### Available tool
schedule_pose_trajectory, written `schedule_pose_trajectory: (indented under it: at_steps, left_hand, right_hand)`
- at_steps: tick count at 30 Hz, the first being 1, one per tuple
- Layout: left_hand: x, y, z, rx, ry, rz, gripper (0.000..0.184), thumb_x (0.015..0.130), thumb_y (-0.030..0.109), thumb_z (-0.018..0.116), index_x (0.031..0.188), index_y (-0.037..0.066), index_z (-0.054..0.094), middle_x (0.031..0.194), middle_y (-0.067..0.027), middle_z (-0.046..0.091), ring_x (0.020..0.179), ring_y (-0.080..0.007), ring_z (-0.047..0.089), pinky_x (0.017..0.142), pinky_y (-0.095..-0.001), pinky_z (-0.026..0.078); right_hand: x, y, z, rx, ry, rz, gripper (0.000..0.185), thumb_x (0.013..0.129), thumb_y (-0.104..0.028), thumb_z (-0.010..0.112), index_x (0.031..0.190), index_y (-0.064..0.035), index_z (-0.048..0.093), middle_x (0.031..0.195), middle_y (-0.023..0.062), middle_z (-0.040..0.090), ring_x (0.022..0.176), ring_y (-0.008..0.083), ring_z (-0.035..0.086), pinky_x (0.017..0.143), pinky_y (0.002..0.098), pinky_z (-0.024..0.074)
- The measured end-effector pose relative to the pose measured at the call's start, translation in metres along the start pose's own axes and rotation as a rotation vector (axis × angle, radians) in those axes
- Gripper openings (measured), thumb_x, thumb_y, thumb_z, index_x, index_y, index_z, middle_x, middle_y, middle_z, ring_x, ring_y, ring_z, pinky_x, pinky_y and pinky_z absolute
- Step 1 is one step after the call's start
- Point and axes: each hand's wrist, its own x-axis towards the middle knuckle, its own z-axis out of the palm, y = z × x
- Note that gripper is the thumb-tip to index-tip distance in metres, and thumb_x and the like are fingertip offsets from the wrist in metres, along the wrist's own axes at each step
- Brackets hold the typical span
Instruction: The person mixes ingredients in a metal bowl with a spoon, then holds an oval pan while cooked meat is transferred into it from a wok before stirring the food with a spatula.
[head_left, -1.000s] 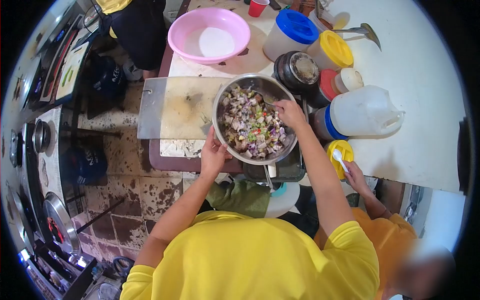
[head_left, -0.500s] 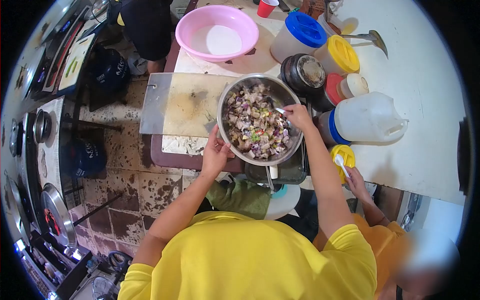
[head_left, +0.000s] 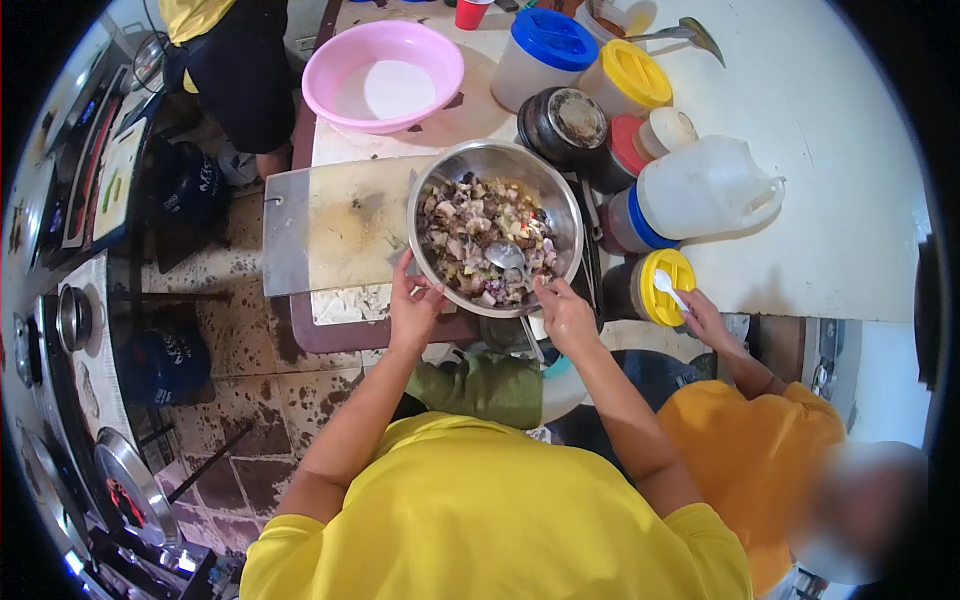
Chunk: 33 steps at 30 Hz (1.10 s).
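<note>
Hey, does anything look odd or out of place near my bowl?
Yes: left of the bowl, the stained cutting board overhangs the edge of the table instead of lying fully on top.

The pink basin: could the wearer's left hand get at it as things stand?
Probably yes, with a stretch: between left hand and pink basin, only the flat board seems to lie. It would first need to leave the bowl.

A co-worker's head [head_left: 865, 515] blurs at near right in my view; the top edge cuts off a person [head_left: 240, 85] at far left and a far red cup [head_left: 472, 14]. The right hand [head_left: 567, 318] hides the handle end of the spoon [head_left: 506, 256].
</note>
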Motion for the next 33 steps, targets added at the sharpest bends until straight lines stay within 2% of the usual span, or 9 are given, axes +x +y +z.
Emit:
schedule_pose_trajectory:
  at_steps: [3,6,11,15,20,23,26,29,33]
  left_hand:
    - [-0.001,-0.001,0.0,-0.007,0.015,-0.005,0.072,0.083,-0.007,0.055,0.142,0.021,0.024,0.093,-0.0026,0.047,0.08,-0.0152,0.058,0.067,-0.0272,0.056]
    - [-0.002,0.0,0.004,0.007,0.014,0.022,0.074,0.083,-0.01,0.053,0.142,0.023,0.022,0.091,-0.0026,0.047,0.078,-0.0149,0.058,0.066,-0.0272,0.056]
    - [-0.001,0.003,0.004,0.061,0.014,0.007,0.078,0.082,-0.013,0.051,0.143,0.026,0.02,0.086,-0.0029,0.046,0.077,-0.0155,0.058,0.065,-0.0284,0.057]
    - [-0.004,0.003,0.004,0.02,0.014,0.012,0.078,0.083,-0.013,0.051,0.143,0.026,0.02,0.087,-0.0029,0.046,0.077,-0.0153,0.058,0.065,-0.0284,0.057]
    - [0.0,-0.006,0.004,0.012,0.025,0.042,0.077,0.083,-0.012,0.051,0.143,0.025,0.02,0.086,-0.0034,0.047,0.076,-0.0148,0.057,0.065,-0.0283,0.057]
    - [-0.001,-0.005,0.005,0.043,0.013,0.084,0.076,0.083,-0.012,0.05,0.143,0.022,0.019,0.085,-0.0041,0.048,0.077,-0.0146,0.057,0.065,-0.0279,0.056]
    - [-0.001,-0.004,0.006,0.043,0.026,0.054,0.076,0.083,-0.011,0.05,0.143,0.02,0.018,0.086,-0.0047,0.05,0.077,-0.0144,0.057,0.064,-0.0275,0.056]
    - [-0.005,0.001,0.009,0.024,0.025,0.048,0.075,0.083,-0.011,0.05,0.143,0.02,0.018,0.087,-0.0051,0.05,0.076,-0.0145,0.057,0.065,-0.0277,0.056]
    - [-0.002,-0.002,0.01,0.057,0.039,0.03,0.075,0.083,-0.012,0.049,0.143,0.021,0.018,0.087,-0.0046,0.048,0.076,-0.0142,0.056,0.066,-0.0283,0.056]
  right_hand:
    - [-0.009,-0.019,-0.026,0.048,0.059,0.121,0.04,0.073,0.003,0.055,0.11,-0.0107,0.063,0.081,0.0124,0.056,0.07,0.0322,0.058,0.063,0.0399,0.0484]
    - [-0.024,-0.042,-0.061,0.091,-0.024,0.243,0.042,0.072,0.005,0.055,0.11,-0.0094,0.063,0.08,0.0125,0.056,0.069,0.0315,0.058,0.063,0.0396,0.0481]
    - [0.012,-0.035,-0.005,-0.073,-0.207,0.371,0.027,0.076,-0.01,0.055,0.101,-0.006,0.063,0.098,0.0243,0.053,0.081,0.0425,0.061,0.072,0.0493,0.0502]
    - [0.036,-0.023,0.004,-0.081,-0.124,0.346,0.024,0.076,-0.008,0.054,0.097,-0.0046,0.063,0.095,0.0235,0.056,0.082,0.0405,0.061,0.074,0.0479,0.0501]
    - [0.004,-0.039,-0.077,0.003,-0.166,0.333,0.026,0.075,-0.006,0.055,0.099,-0.0049,0.064,0.085,0.0211,0.059,0.085,0.0379,0.061,0.075,0.0451,0.0503]
    - [-0.008,-0.048,-0.066,-0.037,-0.359,0.21,0.028,0.074,-0.005,0.054,0.101,-0.0059,0.064,0.09,0.0225,0.058,0.086,0.0387,0.061,0.075,0.0454,0.0503]
    - [0.018,-0.041,-0.006,-0.039,-0.303,0.317,0.027,0.073,-0.006,0.055,0.098,-0.0061,0.064,0.095,0.0239,0.056,0.086,0.0389,0.06,0.075,0.0455,0.0503]
    - [0.052,-0.034,0.004,-0.07,-0.218,0.407,0.025,0.073,-0.007,0.055,0.096,-0.0065,0.064,0.101,0.0249,0.055,0.086,0.0393,0.06,0.075,0.0463,0.0502]
    - [0.035,-0.02,-0.038,-0.058,-0.201,0.25,0.02,0.074,-0.01,0.054,0.091,-0.0055,0.065,0.095,0.0229,0.058,0.086,0.038,0.061,0.076,0.0465,0.0499]
